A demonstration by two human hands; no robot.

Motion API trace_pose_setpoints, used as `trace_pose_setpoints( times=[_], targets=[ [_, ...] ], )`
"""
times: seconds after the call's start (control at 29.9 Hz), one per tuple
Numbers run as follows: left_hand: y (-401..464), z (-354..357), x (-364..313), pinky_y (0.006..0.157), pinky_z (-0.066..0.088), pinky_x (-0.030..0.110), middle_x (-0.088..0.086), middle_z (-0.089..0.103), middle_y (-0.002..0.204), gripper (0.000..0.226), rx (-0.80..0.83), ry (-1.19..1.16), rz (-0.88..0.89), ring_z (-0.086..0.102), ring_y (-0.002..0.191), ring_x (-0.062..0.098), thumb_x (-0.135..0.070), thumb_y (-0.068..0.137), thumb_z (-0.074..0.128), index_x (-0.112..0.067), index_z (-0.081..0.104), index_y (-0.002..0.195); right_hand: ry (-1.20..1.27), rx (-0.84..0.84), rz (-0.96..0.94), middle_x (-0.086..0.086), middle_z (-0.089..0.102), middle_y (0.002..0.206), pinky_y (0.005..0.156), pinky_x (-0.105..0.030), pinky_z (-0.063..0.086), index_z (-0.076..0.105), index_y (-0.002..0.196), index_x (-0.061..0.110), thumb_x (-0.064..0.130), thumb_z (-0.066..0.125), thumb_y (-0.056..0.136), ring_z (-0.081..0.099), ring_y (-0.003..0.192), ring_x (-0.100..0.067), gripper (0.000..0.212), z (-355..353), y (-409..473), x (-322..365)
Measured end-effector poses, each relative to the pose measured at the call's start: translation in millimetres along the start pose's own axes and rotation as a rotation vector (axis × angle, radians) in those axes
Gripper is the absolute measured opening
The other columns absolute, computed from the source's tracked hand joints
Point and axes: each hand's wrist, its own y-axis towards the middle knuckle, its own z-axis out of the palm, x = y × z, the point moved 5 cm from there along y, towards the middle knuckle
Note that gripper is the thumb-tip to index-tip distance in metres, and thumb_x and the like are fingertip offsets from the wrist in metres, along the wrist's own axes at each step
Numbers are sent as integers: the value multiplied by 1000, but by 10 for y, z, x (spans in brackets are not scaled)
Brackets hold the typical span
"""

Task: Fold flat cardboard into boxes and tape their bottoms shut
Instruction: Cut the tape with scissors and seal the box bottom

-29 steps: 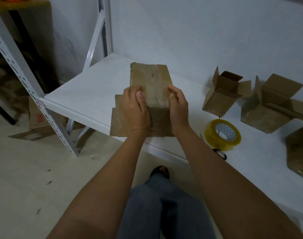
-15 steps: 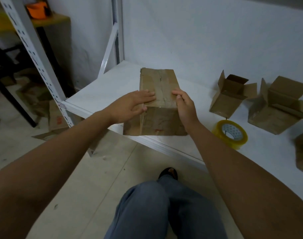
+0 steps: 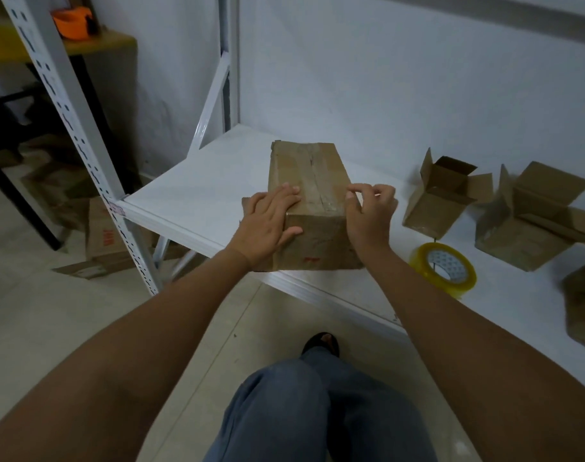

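A brown cardboard box [image 3: 312, 181] stands on the white shelf [image 3: 197, 201] near its front edge, its taped seam facing up. My left hand [image 3: 267, 225] lies flat over the box's left top edge, fingers straight, thumb on the near face. At the box's right top edge my right hand [image 3: 371, 208] has its fingers curled, thumb against the forefinger; nothing shows between them. A roll of clear yellowish tape [image 3: 444, 268] lies on the shelf just right of my right wrist.
Two small open boxes [image 3: 441, 195] [image 3: 531, 218] lie on their sides at the back right. Another cardboard piece [image 3: 584, 301] sits at the right edge. A perforated shelf post [image 3: 71, 108] rises on the left, with cardboard [image 3: 107, 238] on the floor behind it.
My left hand slid from the box's top down over its left edge. My right hand lifted off the top and curled its fingers at the right edge. The view shifted left.
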Motion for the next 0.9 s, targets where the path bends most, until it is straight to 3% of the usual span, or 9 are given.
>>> trace_pose_setpoints(
  times=[0.1,0.23,0.3,0.4,0.47,0.54,0.6,0.77,0.9],
  targets=[
    [26,112,-208,114,7,37,10,35,151,72,64,43,-150,22,144,25,-58,94,17,-7,38,141,-204,-65,-115,-14,49,113,81,-28,35,66,105,10,15,48,94,43,103,-27,22,-78,-131,169],
    [-16,-129,-184,116,7,38,1,29,155,67,148,-104,-106,17,145,16,-57,95,15,-17,33,146,-165,158,-200,-13,51,120,93,-35,38,64,113,12,26,46,98,39,111,-28,28,28,-274,315],
    [-17,-356,28,113,7,32,-6,34,152,57,203,-274,-91,23,142,10,-49,96,21,-24,37,144,-130,267,-139,-12,46,127,100,-37,36,60,118,12,43,49,95,33,120,-26,40,59,-257,344],
    [-9,-509,253,114,12,34,-4,35,152,44,191,-231,-102,26,142,14,-33,101,35,-24,39,143,-327,356,-89,-10,40,130,97,-48,42,51,121,14,64,53,83,28,124,-29,63,190,-263,408],
    [-8,-527,306,116,19,42,2,31,154,49,126,-182,-124,30,141,23,-13,99,45,-22,35,146,-464,400,-105,-11,38,133,93,-55,46,44,128,15,67,51,81,29,124,-32,71,255,-273,468],
    [-25,-535,365,116,22,45,6,25,156,59,110,-105,-150,30,141,27,-9,95,52,-19,29,148,-478,440,-162,-12,41,134,96,-50,45,43,131,13,63,50,85,34,125,-32,69,215,-237,490],
    [-11,-586,379,116,18,46,7,18,158,68,92,-26,-162,23,144,28,-20,92,61,-20,24,150,-400,497,-234,-7,45,135,98,-37,39,46,132,12,53,52,89,42,125,-28,60,58,-164,426],
    [86,-693,233,117,12,40,3,22,157,76,111,4,-97,16,145,22,-36,84,69,-22,31,148,-376,762,-292,3,23,156,114,-33,18,28,148,24,34,51,97,20,143,-16,58,-343,-2,10],
    [71,-637,122,110,27,33,-1,44,147,54,173,-36,-170,39,135,20,-35,89,63,-21,48,139,-413,598,-345,-2,25,155,116,-43,22,33,146,20,24,47,98,20,143,-22,50,-338,82,-107]
  ],
)
